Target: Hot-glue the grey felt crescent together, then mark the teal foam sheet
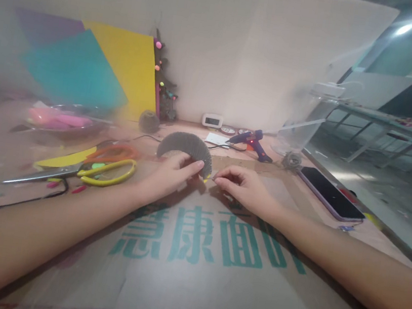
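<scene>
My left hand [178, 175] is closed on a dark grey, ribbed, crescent-shaped piece [188, 144], thumb on its near edge. A small yellow bit [205, 179] shows at the piece's right-hand tip. Just to the right of that tip, my right hand [242, 186] is closed with thumb and forefinger pinched together. Whatever lies in this pinch is too small to make out. Both hands are above a sheet printed with large green characters [194, 235].
To the left lie yellow-handled scissors [107, 172] and a bag of pink pieces [59, 118]. A glue gun [251, 141] with a lit red light is behind my hands. On the right are a phone [331, 193] and a clear plastic container [302, 122]. A small clock [212, 120] stands by the wall.
</scene>
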Demonstrator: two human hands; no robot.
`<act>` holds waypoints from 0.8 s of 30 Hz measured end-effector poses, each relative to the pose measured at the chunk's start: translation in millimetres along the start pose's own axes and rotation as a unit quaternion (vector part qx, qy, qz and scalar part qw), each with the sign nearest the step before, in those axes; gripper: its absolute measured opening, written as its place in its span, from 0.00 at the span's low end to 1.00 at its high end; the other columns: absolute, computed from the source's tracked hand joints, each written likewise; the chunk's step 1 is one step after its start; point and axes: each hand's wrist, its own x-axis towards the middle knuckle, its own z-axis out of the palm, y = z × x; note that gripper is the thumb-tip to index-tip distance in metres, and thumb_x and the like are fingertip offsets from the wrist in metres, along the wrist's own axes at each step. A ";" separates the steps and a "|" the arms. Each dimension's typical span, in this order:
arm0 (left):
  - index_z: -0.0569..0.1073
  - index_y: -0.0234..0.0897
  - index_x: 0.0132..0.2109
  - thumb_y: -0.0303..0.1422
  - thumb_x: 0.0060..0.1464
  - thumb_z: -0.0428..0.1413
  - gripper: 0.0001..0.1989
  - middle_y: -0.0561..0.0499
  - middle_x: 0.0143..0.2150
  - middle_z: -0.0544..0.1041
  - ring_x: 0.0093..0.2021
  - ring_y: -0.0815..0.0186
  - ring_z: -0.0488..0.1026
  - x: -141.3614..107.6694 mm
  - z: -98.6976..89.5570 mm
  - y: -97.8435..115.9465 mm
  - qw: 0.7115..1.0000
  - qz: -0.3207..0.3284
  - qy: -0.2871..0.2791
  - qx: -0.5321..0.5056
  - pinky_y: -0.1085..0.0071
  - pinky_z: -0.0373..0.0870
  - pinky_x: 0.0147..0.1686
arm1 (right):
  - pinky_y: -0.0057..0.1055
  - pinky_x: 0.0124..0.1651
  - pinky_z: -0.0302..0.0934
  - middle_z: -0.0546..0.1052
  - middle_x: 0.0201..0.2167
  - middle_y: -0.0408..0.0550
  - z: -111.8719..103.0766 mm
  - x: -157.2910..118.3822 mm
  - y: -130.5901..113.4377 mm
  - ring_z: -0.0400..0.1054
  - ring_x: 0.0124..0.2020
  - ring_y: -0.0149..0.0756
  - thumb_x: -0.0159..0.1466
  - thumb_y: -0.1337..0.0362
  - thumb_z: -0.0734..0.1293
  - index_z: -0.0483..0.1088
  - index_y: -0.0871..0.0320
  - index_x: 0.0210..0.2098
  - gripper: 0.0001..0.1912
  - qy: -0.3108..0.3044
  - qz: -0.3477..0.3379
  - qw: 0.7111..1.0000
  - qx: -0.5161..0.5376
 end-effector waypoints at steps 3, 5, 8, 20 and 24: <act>0.73 0.35 0.26 0.51 0.59 0.49 0.25 0.50 0.26 0.75 0.30 0.65 0.71 -0.9 0.6 0.5 0.999 0.009 -0.012 0.028 0.71 0.63 0.29 | 0.28 0.29 0.59 0.74 0.24 0.42 -2.2 1.1 1.3 0.65 0.25 0.29 0.61 0.59 0.67 0.74 0.59 0.31 0.09 0.002 0.007 1.000 -0.017; 0.74 0.35 0.26 0.51 0.59 0.49 0.25 0.50 0.25 0.75 0.29 0.65 0.71 -1.4 1.4 -0.2 0.999 0.013 -0.020 0.039 0.71 0.63 0.28 | 0.28 0.29 0.59 0.74 0.24 0.42 -2.0 0.9 0.5 0.65 0.24 0.29 0.61 0.59 0.67 0.74 0.59 0.31 0.09 0.001 0.002 1.000 -0.014; 0.75 0.35 0.27 0.50 0.59 0.49 0.25 0.50 0.24 0.75 0.29 0.65 0.72 -1.6 1.9 -0.6 0.997 0.017 -0.034 0.060 0.71 0.63 0.28 | 0.27 0.28 0.58 0.73 0.23 0.41 -0.6 0.0 -1.8 0.65 0.23 0.29 0.61 0.60 0.67 0.73 0.59 0.31 0.09 0.001 0.004 1.000 -0.009; 0.76 0.36 0.29 0.51 0.60 0.48 0.25 0.50 0.25 0.76 0.28 0.64 0.72 -1.8 2.7 -2.0 0.996 0.037 -0.050 0.066 0.71 0.62 0.28 | 0.27 0.28 0.57 0.73 0.23 0.41 -1.0 -2.2 -6.2 0.64 0.24 0.29 0.62 0.58 0.66 0.72 0.59 0.31 0.10 0.000 0.007 1.000 -0.013; 0.76 0.36 0.29 0.50 0.60 0.49 0.24 0.50 0.25 0.76 0.28 0.64 0.72 -1.7 3.1 -2.2 0.996 0.041 -0.060 0.053 0.71 0.62 0.28 | 0.27 0.25 0.55 0.71 0.20 0.40 -1.8 -0.4 -4.1 0.62 0.21 0.28 0.62 0.58 0.66 0.74 0.59 0.35 0.10 -0.021 0.021 1.000 0.004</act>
